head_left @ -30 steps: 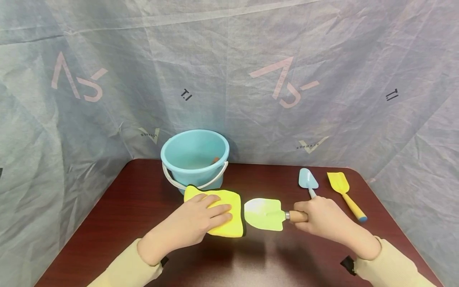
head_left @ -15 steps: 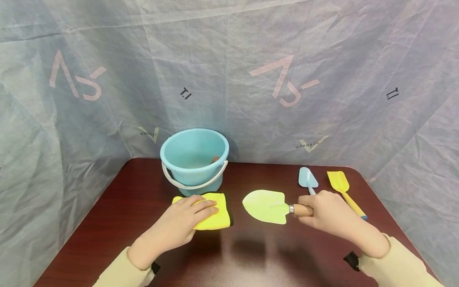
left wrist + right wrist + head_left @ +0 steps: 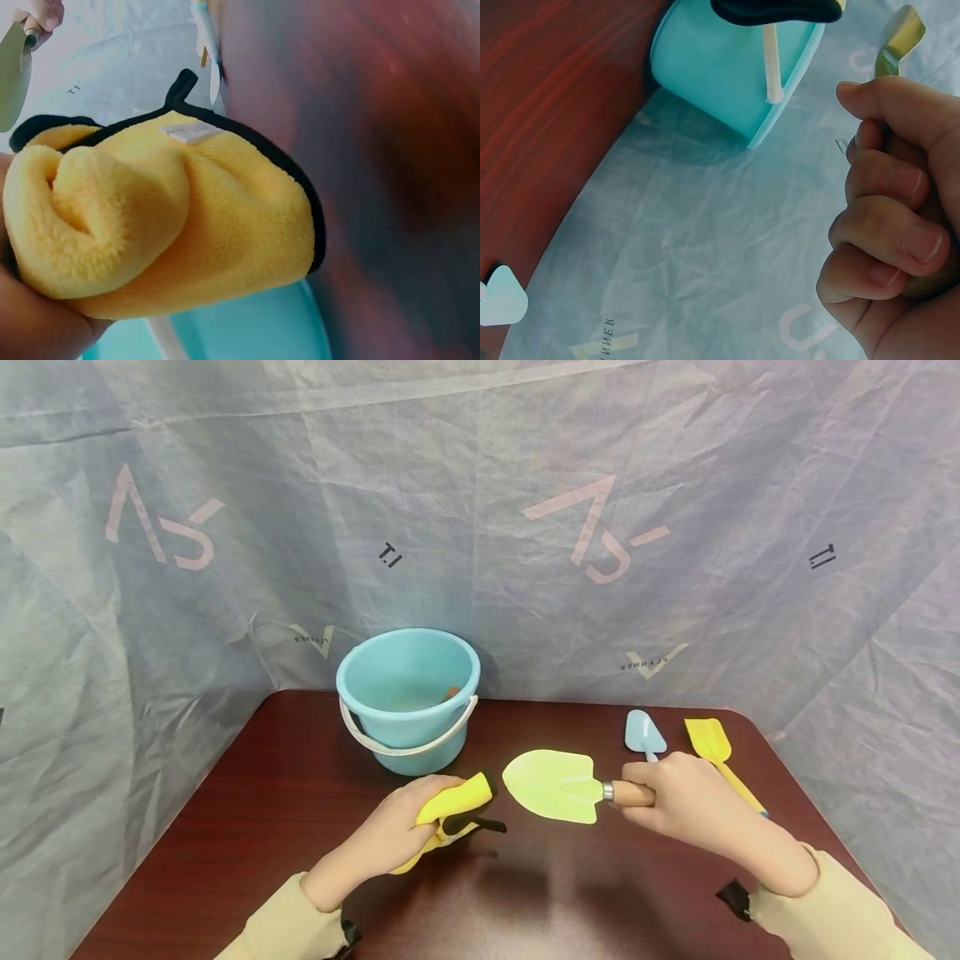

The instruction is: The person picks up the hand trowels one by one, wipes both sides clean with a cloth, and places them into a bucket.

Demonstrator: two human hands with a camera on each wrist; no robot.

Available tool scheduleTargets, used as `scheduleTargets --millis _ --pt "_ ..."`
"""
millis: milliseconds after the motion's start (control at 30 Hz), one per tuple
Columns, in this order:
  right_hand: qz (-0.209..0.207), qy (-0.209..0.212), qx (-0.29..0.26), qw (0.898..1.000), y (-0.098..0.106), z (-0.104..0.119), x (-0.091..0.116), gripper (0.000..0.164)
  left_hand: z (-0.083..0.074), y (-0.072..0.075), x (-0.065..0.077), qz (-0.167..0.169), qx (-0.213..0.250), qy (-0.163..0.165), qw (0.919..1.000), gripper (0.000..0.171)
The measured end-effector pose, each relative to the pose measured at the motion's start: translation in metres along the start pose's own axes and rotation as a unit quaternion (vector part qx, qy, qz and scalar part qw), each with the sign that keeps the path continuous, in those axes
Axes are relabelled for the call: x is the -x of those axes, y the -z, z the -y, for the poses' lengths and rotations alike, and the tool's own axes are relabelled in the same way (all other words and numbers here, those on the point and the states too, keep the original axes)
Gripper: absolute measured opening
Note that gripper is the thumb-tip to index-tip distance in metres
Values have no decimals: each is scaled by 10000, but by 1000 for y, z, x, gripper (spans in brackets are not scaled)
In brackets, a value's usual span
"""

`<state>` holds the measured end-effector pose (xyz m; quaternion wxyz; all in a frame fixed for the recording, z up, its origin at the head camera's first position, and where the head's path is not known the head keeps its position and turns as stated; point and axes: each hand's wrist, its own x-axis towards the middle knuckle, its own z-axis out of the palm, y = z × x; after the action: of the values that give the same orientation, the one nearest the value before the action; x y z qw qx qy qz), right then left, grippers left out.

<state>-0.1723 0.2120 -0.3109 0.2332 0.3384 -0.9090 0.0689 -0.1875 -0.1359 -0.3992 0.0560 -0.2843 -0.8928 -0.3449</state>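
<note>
A folded yellow cloth (image 3: 459, 799) with a black border is gripped in my left hand (image 3: 395, 831), in front of the bucket. The left wrist view shows the cloth (image 3: 225, 202) bunched at the palm, with a black loop and a white label along its edge. My right hand (image 3: 690, 806) holds a trowel by its wooden handle (image 3: 633, 793), raised above the table. Its yellow-green blade (image 3: 555, 783) points left toward the cloth, apart from it. Seen from the right wrist, the fingers (image 3: 885, 217) curl around the handle.
A light blue bucket (image 3: 408, 727) with a white handle stands at the back, something orange-brown inside it. On the right of the dark red table (image 3: 247, 827) lie a light blue shovel (image 3: 642, 731) and a yellow shovel (image 3: 708, 742). A grey sheet (image 3: 480, 527) hangs behind.
My left hand has drawn the cloth left, away from the trowel blade, and turned it so it bunches in the grip. The trowel has risen slightly.
</note>
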Motion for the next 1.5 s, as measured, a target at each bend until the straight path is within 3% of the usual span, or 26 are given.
scheduleTargets --millis 133,267,367,467,633,733,967,1033,1167,1333,1500 --pt "-31 -6 13 10000 0 0 -1 38 0 -8 -7 -54 704 220 9973 63" --pt "-44 -10 -26 10000 -1 1 -2 38 -3 -14 -14 -114 1351 522 9894 56" --pt "-87 28 -13 10000 -1 1 -3 38 -14 -12 -16 -80 2050 687 9763 53" --pt "-148 69 24 9999 -1 2 -4 38 -27 -8 -19 9 2838 978 9539 46" --pt "-161 80 5 9998 -2 4 -6 38 -29 -16 -25 258 4136 1390 8994 40" --pt "-119 52 -53 9999 -3 5 -7 37 -25 -27 -29 513 4813 1511 8619 42" --pt "96 27 -123 9999 -5 5 -8 39 -28 -45 -33 1105 6229 1293 7636 42" --pt "138 19 -114 9998 -5 5 -8 39 -31 -47 -34 1276 6490 1231 7399 39" --pt "186 -22 -107 9998 -5 5 -9 38 -38 -51 -36 1588 6845 1116 7027 34" --pt "239 -15 -118 9996 -6 6 -10 39 -46 -52 -38 1936 7142 1146 6628 32" --pt "261 4 -4 9997 -7 6 -11 38 -52 -49 -37 2236 7245 1236 6401 36"
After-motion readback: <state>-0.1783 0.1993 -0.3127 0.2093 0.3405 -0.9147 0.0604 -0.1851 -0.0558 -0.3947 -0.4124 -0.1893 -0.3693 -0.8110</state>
